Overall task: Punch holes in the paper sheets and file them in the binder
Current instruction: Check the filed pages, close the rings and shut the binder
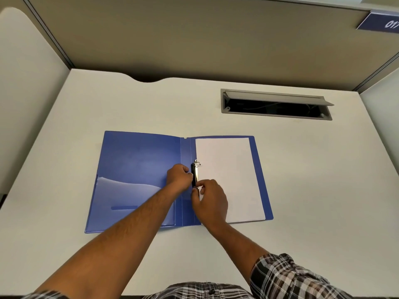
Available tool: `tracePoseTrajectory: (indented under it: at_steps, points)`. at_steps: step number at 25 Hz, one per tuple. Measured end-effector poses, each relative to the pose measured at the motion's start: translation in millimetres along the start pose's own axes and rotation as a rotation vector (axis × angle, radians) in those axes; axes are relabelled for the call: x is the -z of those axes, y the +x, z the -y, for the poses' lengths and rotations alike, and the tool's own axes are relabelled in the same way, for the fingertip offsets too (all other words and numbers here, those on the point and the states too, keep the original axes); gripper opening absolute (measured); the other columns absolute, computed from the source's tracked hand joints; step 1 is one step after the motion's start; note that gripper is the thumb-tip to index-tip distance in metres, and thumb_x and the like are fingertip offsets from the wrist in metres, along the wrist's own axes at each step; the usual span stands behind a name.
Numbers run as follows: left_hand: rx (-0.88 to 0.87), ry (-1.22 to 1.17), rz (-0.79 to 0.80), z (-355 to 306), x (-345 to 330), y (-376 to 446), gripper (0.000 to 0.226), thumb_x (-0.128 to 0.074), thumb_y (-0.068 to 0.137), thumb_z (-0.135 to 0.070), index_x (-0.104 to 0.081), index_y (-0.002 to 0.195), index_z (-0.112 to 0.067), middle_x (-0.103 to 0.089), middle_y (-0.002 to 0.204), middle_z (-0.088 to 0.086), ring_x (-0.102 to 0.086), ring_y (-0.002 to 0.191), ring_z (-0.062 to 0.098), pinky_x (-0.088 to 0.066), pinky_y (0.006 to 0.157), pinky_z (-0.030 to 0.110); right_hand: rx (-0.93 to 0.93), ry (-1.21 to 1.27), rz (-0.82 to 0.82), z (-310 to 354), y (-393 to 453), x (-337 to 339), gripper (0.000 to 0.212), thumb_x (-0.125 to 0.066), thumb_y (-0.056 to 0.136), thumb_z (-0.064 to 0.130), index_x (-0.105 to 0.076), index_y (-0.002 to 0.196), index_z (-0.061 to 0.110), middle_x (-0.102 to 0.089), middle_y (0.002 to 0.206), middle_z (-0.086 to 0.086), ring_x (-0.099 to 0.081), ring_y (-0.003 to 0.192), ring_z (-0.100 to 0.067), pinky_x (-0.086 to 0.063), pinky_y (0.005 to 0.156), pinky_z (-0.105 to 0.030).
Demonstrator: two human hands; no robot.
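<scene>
A blue binder (138,169) lies open and flat on the white surface (302,190), near the middle. A stack of white paper sheets (228,178) rests on the right half of the binder, and its left edge meets the metal ring clip (195,174) that is fixed beside the spine. The upper ring passes over the left edge of the sheets; the lower ring is hidden behind the fingers. The left cover has a clear pocket (129,199) in its lower part.

The left hand (179,179) comes in over the left cover, and its fingers are curled and pressed against the left side of the ring clip. The forearm covers part of the clear pocket. The right hand (210,200) lies over the lower left corner of the sheets, and its thumb and first fingers pinch the lower end of the clip. This hand hides the lower part of the spine and the edge of the paper there.

Farther back on the right, a grey cable slot (276,104) is cut into the surface, with its lid tilted up and dark space inside. Beige partition walls (194,39) stand behind and at both sides of the surface. A blue sign (380,22) with white digits sits at the upper right corner. The checked sleeve (287,277) of the person shows at the bottom right.
</scene>
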State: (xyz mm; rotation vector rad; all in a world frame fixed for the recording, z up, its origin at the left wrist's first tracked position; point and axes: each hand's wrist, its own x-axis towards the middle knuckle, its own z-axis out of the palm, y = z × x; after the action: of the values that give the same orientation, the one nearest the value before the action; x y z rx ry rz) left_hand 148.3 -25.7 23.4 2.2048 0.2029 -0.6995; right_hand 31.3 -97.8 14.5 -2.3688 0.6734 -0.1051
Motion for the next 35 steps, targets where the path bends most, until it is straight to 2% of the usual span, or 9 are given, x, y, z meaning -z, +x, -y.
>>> tracePoseTrajectory:
  at_steps: [4, 8, 13, 17, 20, 23, 26, 33, 35]
  points:
    - [0.036, -0.061, 0.015, -5.5, 2.3, -3.9, 0.036, -0.063, 0.088, 0.000, -0.050, 0.062, -0.022, -0.069, 0.093, 0.023, -0.072, 0.087, 0.038, -0.062, 0.074, 0.053, -0.065, -0.154, 0.143, 5.2, 37.5, 2.8, 0.033, -0.058, 0.096, 0.041, -0.071, 0.119, 0.022, -0.067, 0.117, 0.002, -0.062, 0.107, -0.020, -0.054, 0.084, -0.035]
    - [0.049, -0.052, 0.029, -7.9, 1.0, -3.5, 0.037, -0.058, 0.091, 0.001, -0.053, 0.064, -0.022, -0.063, 0.088, 0.012, -0.069, 0.094, 0.036, -0.061, 0.079, 0.052, -0.086, -0.168, 0.215, 12.3, 52.6, 5.2, 0.025, -0.058, 0.095, 0.034, -0.079, 0.097, 0.020, -0.076, 0.098, -0.001, -0.069, 0.090, -0.020, -0.057, 0.075, -0.033]
    - [0.078, -0.092, 0.052, -9.1, -2.2, -1.6, 0.021, -0.057, 0.092, 0.004, -0.066, 0.084, -0.013, -0.069, 0.098, 0.013, -0.067, 0.094, 0.031, -0.060, 0.083, 0.047, -0.207, -0.131, 0.247, 14.7, 60.9, -0.3, 0.024, -0.059, 0.093, 0.032, -0.077, 0.086, 0.017, -0.075, 0.087, 0.000, -0.069, 0.080, -0.020, -0.054, 0.067, -0.030]
    - [0.075, -0.028, 0.039, -8.2, -4.6, -2.2, 0.017, -0.056, 0.093, 0.000, -0.071, 0.095, -0.008, -0.064, 0.088, 0.005, -0.063, 0.084, 0.024, -0.060, 0.081, 0.041, -0.250, -0.157, 0.288, 16.5, 66.1, -4.2, 0.022, -0.058, 0.088, 0.027, -0.075, 0.083, 0.014, -0.074, 0.081, -0.003, -0.070, 0.075, -0.023, -0.055, 0.064, -0.032]
    - [0.046, 0.035, -0.017, -9.0, -5.3, -0.6, 0.018, -0.054, 0.095, -0.004, -0.072, 0.098, -0.007, -0.063, 0.089, 0.004, -0.059, 0.081, 0.020, -0.055, 0.073, 0.032, -0.247, -0.157, 0.307, 16.9, 66.0, -2.6, 0.021, -0.057, 0.090, 0.028, -0.066, 0.075, 0.017, -0.068, 0.074, 0.000, -0.064, 0.070, -0.021, -0.043, 0.055, -0.026]
    - [0.078, 0.042, -0.008, -6.7, -4.4, 2.8, 0.017, -0.058, 0.094, -0.009, -0.074, 0.087, -0.006, -0.069, 0.086, 0.008, -0.064, 0.077, 0.023, -0.060, 0.073, 0.035, -0.241, -0.144, 0.311, 16.9, 64.9, -2.2, 0.023, -0.054, 0.089, 0.026, -0.061, 0.069, 0.018, -0.062, 0.070, 0.002, -0.060, 0.067, -0.021, -0.039, 0.053, -0.026]
    - [0.102, -0.018, -0.011, -3.2, -3.9, 3.9, 0.017, -0.062, 0.090, -0.009, -0.075, 0.081, -0.005, -0.072, 0.086, 0.013, -0.069, 0.080, 0.028, -0.063, 0.072, 0.044, -0.194, -0.107, 0.289, 15.5, 61.8, 0.2, 0.026, -0.052, 0.092, 0.028, -0.068, 0.076, 0.015, -0.069, 0.078, 0.001, -0.065, 0.074, -0.021, -0.051, 0.063, -0.032]
    - [-0.029, -0.096, -0.024, -8.8, -8.2, 1.2, 0.016, -0.059, 0.095, -0.011, -0.075, 0.094, -0.010, -0.072, 0.093, 0.006, -0.068, 0.087, 0.022, -0.059, 0.071, 0.032, -0.145, 0.069, 0.191, 3.2, 50.8, 3.5, 0.019, -0.059, 0.098, 0.035, -0.068, 0.109, 0.022, -0.072, 0.097, 0.007, -0.065, 0.085, -0.011, -0.055, 0.079, -0.029]
    - [-0.051, -0.097, -0.023, -8.9, -11.7, 0.4, 0.016, -0.057, 0.096, -0.011, -0.073, 0.095, -0.010, -0.072, 0.094, 0.008, -0.069, 0.086, 0.023, -0.061, 0.073, 0.035, -0.159, 0.081, 0.174, -1.5, 52.3, 4.9, 0.019, -0.061, 0.098, 0.030, -0.070, 0.110, 0.018, -0.074, 0.101, 0.003, -0.065, 0.085, -0.012, -0.056, 0.081, -0.030]
